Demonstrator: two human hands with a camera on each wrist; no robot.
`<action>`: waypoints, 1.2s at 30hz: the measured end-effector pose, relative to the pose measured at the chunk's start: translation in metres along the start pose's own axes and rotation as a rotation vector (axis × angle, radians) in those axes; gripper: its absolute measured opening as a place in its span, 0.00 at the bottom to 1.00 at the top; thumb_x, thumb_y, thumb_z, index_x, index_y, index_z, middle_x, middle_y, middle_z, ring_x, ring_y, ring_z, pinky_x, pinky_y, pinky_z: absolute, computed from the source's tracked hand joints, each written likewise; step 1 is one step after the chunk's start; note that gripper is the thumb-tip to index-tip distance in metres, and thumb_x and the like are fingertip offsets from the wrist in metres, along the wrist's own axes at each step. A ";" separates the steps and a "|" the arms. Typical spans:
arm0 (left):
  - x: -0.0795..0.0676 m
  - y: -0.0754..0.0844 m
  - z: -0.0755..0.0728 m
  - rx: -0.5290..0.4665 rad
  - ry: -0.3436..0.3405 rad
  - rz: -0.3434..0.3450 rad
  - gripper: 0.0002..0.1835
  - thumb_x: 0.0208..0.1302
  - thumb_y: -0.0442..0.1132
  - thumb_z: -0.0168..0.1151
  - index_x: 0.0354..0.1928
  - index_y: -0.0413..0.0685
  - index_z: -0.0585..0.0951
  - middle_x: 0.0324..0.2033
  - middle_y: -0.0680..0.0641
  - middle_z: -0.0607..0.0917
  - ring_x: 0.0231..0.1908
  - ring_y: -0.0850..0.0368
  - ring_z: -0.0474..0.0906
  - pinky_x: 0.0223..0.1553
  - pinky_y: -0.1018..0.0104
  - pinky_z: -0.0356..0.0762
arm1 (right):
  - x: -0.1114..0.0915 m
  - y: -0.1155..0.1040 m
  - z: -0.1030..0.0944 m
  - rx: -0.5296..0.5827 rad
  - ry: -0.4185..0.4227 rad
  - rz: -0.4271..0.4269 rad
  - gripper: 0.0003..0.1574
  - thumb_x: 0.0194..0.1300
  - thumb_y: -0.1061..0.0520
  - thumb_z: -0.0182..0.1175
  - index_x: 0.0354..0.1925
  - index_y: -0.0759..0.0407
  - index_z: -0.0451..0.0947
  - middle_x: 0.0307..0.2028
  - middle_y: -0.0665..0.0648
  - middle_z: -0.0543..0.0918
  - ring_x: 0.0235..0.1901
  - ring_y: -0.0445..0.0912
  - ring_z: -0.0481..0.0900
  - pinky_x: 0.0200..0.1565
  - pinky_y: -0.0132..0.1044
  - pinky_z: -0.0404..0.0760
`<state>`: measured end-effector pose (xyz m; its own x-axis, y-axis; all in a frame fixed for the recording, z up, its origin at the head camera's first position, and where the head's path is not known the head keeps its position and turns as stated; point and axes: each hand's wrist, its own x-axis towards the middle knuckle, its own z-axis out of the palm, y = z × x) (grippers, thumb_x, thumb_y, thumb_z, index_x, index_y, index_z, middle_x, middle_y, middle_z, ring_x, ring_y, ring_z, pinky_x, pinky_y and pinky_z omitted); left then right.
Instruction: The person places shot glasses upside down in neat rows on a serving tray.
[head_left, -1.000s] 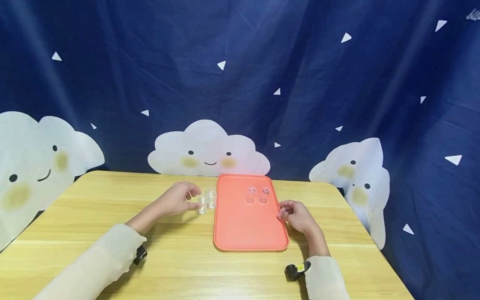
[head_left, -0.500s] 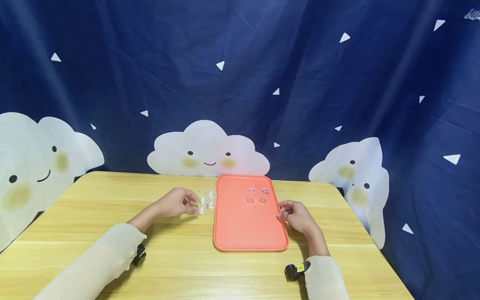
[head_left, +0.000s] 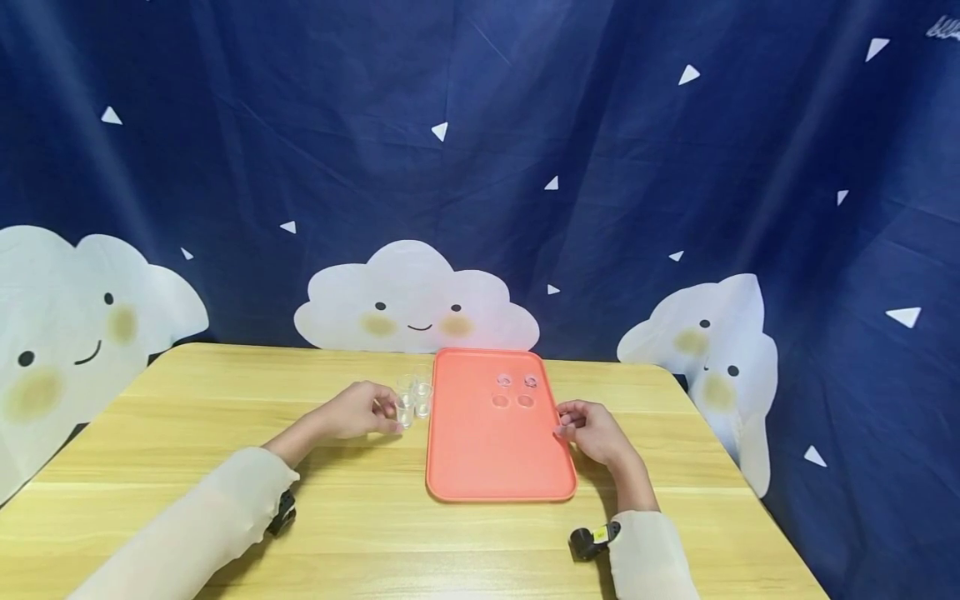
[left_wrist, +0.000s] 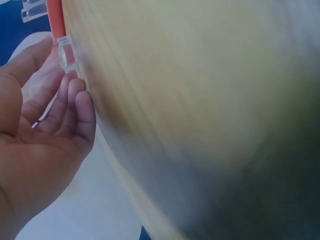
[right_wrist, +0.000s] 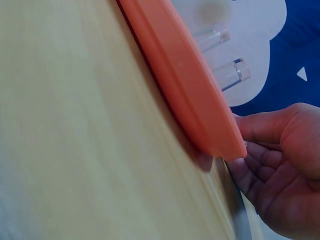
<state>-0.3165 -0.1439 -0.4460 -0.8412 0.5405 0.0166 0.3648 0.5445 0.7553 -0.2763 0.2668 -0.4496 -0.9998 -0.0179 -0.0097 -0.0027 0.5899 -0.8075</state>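
A light wooden table (head_left: pixel 187 417) with visible grain carries everything. A coral-orange tray (head_left: pixel 487 458) lies flat right of the table's middle, its long sides running from the far edge toward the near edge. Just beside the tray's left side, toward the far edge, a small cluster of clear glass cups (head_left: pixel 414 396) stands upright on the bare wood. A left hand (head_left: pixel 352 411) rests on the table touching the nearest of these cups, and a right hand (head_left: pixel 592 432) rests on the wood against the tray's right rim.
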 end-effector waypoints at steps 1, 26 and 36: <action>0.000 0.001 0.001 0.000 0.000 -0.001 0.14 0.52 0.42 0.72 0.39 0.46 0.81 0.32 0.50 0.80 0.33 0.56 0.77 0.26 0.63 0.79 | 0.000 0.000 0.000 0.000 0.000 0.002 0.19 0.58 0.68 0.62 0.50 0.66 0.76 0.34 0.57 0.79 0.33 0.48 0.75 0.36 0.36 0.76; 0.002 0.011 0.004 0.027 -0.077 0.069 0.15 0.57 0.43 0.68 0.44 0.45 0.82 0.30 0.52 0.82 0.35 0.56 0.78 0.34 0.63 0.78 | 0.001 0.001 0.000 0.001 0.007 -0.009 0.19 0.57 0.68 0.63 0.49 0.66 0.76 0.34 0.56 0.79 0.33 0.47 0.75 0.36 0.36 0.77; 0.002 0.015 -0.005 0.078 -0.063 0.106 0.06 0.56 0.44 0.68 0.33 0.53 0.82 0.28 0.56 0.83 0.35 0.59 0.79 0.41 0.62 0.77 | 0.001 0.001 0.000 0.019 0.007 0.005 0.19 0.57 0.68 0.63 0.49 0.65 0.77 0.33 0.56 0.79 0.33 0.48 0.74 0.36 0.36 0.76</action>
<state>-0.3150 -0.1376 -0.4315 -0.7705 0.6354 0.0502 0.4819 0.5292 0.6983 -0.2771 0.2674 -0.4503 -0.9999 -0.0091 -0.0098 0.0028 0.5748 -0.8183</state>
